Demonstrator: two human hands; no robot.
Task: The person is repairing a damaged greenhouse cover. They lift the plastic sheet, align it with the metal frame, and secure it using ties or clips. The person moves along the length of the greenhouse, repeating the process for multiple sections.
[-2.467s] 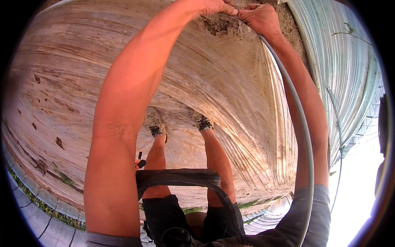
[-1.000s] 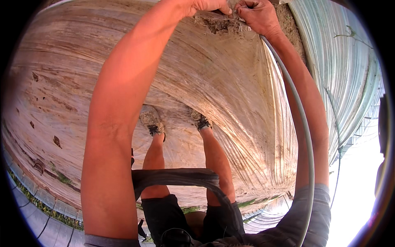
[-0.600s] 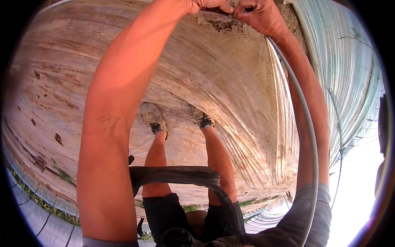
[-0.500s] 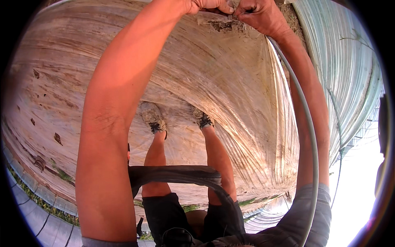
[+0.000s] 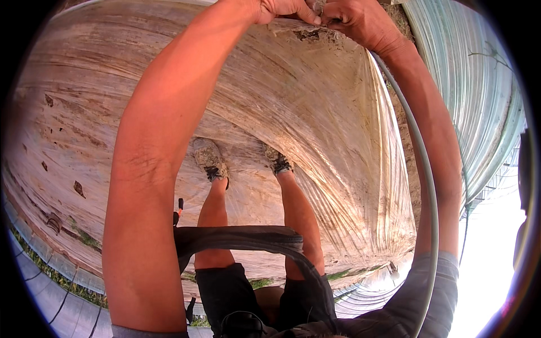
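Observation:
At the top edge of the view my two hands meet, with both arms stretched far forward. My left hand (image 5: 283,9) is closed in a pinch, its thumb and fingertips against my right hand's fingers. My right hand (image 5: 363,22) is curled shut. Whatever the fingertips hold is small and mostly hidden. Directly below them runs the far edge of a dirty, translucent plastic sheet (image 5: 248,84), with a ragged dark patch (image 5: 310,35) beside the fingers. The sheet's tight folds fan out from near my right wrist.
I stand on the sheet in muddy shoes (image 5: 209,158). A grey cable or tube (image 5: 424,152) arcs along my right arm. Pale ribbed plastic sheeting (image 5: 456,73) rises at the right, past a strip of soil. A black strap (image 5: 242,238) hangs before my legs.
My right forearm has shifted outward to the right, and the right hand has turned slightly. My left hand has moved a little; both stay together at the sheet's edge.

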